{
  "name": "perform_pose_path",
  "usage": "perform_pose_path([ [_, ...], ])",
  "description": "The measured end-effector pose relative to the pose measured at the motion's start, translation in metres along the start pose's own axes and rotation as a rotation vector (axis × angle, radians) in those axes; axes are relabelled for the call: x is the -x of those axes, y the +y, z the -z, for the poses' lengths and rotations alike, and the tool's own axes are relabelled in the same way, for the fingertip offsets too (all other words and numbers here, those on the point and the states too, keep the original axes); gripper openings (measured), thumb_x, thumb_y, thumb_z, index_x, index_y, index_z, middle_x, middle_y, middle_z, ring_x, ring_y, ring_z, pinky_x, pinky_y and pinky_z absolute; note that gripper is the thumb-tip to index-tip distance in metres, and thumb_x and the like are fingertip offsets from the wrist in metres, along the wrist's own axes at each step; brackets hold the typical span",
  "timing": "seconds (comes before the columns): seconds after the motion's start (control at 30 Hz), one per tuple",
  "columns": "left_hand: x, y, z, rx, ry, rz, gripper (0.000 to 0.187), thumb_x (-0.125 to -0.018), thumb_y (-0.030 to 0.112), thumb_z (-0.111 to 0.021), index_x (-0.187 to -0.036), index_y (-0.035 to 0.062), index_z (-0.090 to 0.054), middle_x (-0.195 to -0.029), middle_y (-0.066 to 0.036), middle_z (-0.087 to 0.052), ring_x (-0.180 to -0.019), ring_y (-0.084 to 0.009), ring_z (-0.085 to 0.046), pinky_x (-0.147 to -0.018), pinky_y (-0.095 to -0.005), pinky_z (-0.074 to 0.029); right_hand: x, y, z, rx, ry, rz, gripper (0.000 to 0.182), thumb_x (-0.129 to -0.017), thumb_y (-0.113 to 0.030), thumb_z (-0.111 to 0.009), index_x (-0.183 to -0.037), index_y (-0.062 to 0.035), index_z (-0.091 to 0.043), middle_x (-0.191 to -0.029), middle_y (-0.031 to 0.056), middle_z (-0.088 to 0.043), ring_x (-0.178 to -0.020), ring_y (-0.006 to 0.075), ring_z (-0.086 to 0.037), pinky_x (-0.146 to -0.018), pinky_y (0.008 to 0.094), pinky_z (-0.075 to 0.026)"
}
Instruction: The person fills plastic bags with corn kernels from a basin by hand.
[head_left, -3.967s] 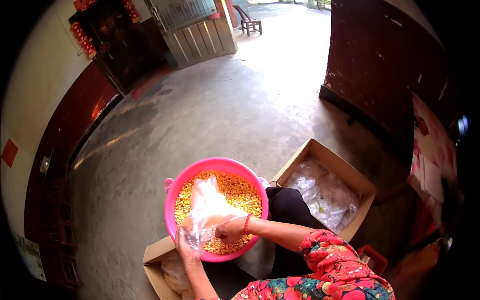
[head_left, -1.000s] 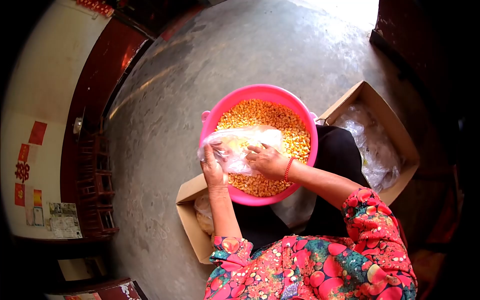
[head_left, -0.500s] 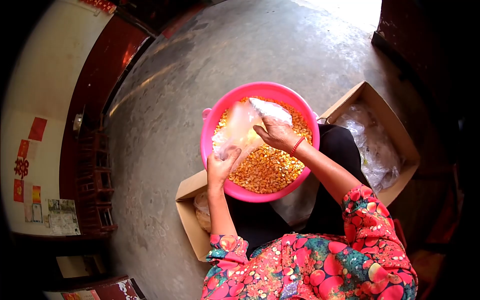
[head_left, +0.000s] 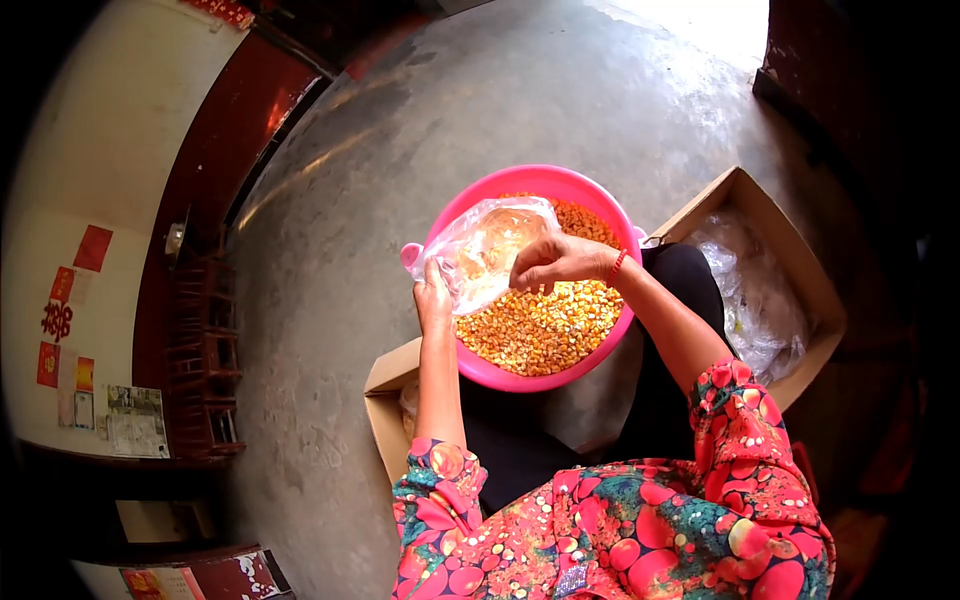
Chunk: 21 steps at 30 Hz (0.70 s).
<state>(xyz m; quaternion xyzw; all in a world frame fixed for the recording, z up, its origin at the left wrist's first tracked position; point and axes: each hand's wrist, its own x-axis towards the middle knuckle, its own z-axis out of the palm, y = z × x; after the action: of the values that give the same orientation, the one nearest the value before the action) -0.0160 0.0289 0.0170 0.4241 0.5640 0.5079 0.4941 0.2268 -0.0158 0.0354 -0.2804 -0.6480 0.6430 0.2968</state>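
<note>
A clear plastic bag (head_left: 478, 250) is spread over the left half of a pink basin (head_left: 480, 372), its mouth facing up. My left hand (head_left: 433, 298) pinches the bag's left edge. Over the bag's right side is my right hand (head_left: 560, 262), wearing a red bracelet, its fingers curled together; whether anything is in them is hidden. Yellow-orange corn kernels (head_left: 545, 335) fill much of the basin below both hands. Part of the heap is covered by the bag.
A cardboard box (head_left: 810, 290) of crumpled plastic bags (head_left: 745, 290) stands right of my knee. Another cardboard box (head_left: 385, 420) sits at my left, partly behind my arm. Wooden stools (head_left: 205, 350) line the left wall. Grey concrete floor (head_left: 330, 270) surrounds the basin.
The bag has opened out and shifted up and left across the basin. My right hand has left the bag's bunched white top edge and is lower, fingers curled. My left hand has risen slightly.
</note>
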Motion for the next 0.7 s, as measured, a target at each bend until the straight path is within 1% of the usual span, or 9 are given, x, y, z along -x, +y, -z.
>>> perform_pose_path([
  [0.1,-0.003,-0.006,0.005,-0.054,-0.088,-0.023,0.035,-0.095,0.032,-0.043,-0.098,0.0001,-0.059,-0.086,-0.006,-0.063,-0.075,-0.0128,-0.061,-0.064,-0.0272,-0.052,-0.001,-0.001,-0.006,0.172,-0.09,-0.164,0.025,-0.085,-0.022,-0.059,-0.101,-0.0044,-0.064,-0.084,0.0027,-0.065,-0.075,0.0104,-0.06,-0.065,0.0252,-0.05],
  [0.17,0.0,-0.003,0.005,-0.055,-0.117,-0.021,0.038,-0.095,0.034,-0.043,-0.101,-0.0003,-0.058,-0.089,-0.007,-0.063,-0.076,-0.0138,-0.062,-0.065,-0.0272,-0.053,-0.011,0.029,-0.007,0.503,0.014,0.045,0.021,-0.077,-0.021,-0.06,-0.094,-0.0099,-0.068,-0.082,0.0094,-0.067,-0.074,0.0201,-0.063,-0.066,0.0319,-0.05],
  [0.27,-0.002,0.002,0.001,0.012,-0.153,0.025,0.041,-0.095,0.036,-0.043,-0.108,-0.0009,-0.055,-0.096,-0.009,-0.062,-0.082,-0.0163,-0.062,-0.074,-0.0304,-0.054,-0.017,0.039,-0.013,0.738,0.168,-0.027,0.02,-0.073,-0.014,-0.058,-0.09,-0.0126,-0.068,-0.083,0.0135,-0.065,-0.08,0.0302,-0.062,-0.072,0.0378,-0.049],
  [0.4,0.01,0.041,-0.015,0.366,-0.215,0.077,0.042,-0.093,0.039,-0.045,-0.113,0.0033,-0.052,-0.1,-0.007,-0.061,-0.088,-0.0178,-0.061,-0.082,-0.0343,-0.051,-0.021,0.053,-0.022,0.861,0.431,0.177,0.023,-0.073,-0.012,-0.059,-0.095,-0.0095,-0.066,-0.09,0.0132,-0.061,-0.086,0.0304,-0.059,-0.075,0.0411,-0.048],
  [0.5,0.005,0.045,-0.014,0.489,-0.277,0.073,0.039,-0.093,0.041,-0.047,-0.107,0.0053,-0.054,-0.091,-0.004,-0.06,-0.077,-0.0139,-0.058,-0.075,-0.0317,-0.051,-0.032,0.059,-0.026,0.951,0.454,0.269,0.026,-0.074,-0.011,-0.058,-0.099,-0.0076,-0.064,-0.099,0.0133,-0.059,-0.094,0.0298,-0.056,-0.08,0.0403,-0.047],
  [0.53,0.013,0.058,-0.025,0.495,-0.171,0.117,0.035,-0.092,0.041,-0.047,-0.101,0.007,-0.055,-0.077,-0.001,-0.056,-0.064,-0.0095,-0.05,-0.067,-0.0269,-0.048,-0.034,0.056,-0.028,1.025,0.41,0.228,0.028,-0.074,-0.01,-0.057,-0.101,-0.0077,-0.063,-0.102,0.0123,-0.058,-0.099,0.0296,-0.053,-0.083,0.0401,-0.046],
  [0.57,0.002,0.047,-0.017,0.508,-0.172,0.113,0.035,-0.092,0.041,-0.047,-0.101,0.007,-0.055,-0.077,-0.001,-0.056,-0.064,-0.0095,-0.05,-0.067,-0.0269,-0.048,-0.036,0.053,-0.032,1.01,0.42,0.247,0.028,-0.074,-0.01,-0.057,-0.102,-0.0081,-0.063,-0.103,0.0125,-0.058,-0.101,0.0307,-0.053,-0.086,0.0405,-0.044],
  [0.63,-0.018,0.022,0.002,0.536,-0.433,0.112,0.043,-0.093,0.043,-0.046,-0.109,0.0042,-0.054,-0.086,-0.002,-0.06,-0.071,-0.0108,-0.055,-0.066,-0.0252,-0.049,-0.05,0.059,-0.035,1.064,0.4,0.335,0.027,-0.075,-0.011,-0.056,-0.101,-0.0091,-0.063,-0.105,0.013,-0.058,-0.103,0.0322,-0.052,-0.089,0.0427,-0.041],
  [0.7,-0.019,0.016,0.004,0.566,-0.499,0.131,0.038,-0.092,0.042,-0.048,-0.105,0.0068,-0.055,-0.082,-0.002,-0.055,-0.068,-0.0085,-0.051,-0.066,-0.0233,-0.048,-0.067,0.062,-0.039,0.976,0.349,0.237,0.029,-0.076,-0.011,-0.055,-0.104,-0.0082,-0.061,-0.107,0.0135,-0.058,-0.105,0.0329,-0.051,-0.093,0.0447,-0.038],
])
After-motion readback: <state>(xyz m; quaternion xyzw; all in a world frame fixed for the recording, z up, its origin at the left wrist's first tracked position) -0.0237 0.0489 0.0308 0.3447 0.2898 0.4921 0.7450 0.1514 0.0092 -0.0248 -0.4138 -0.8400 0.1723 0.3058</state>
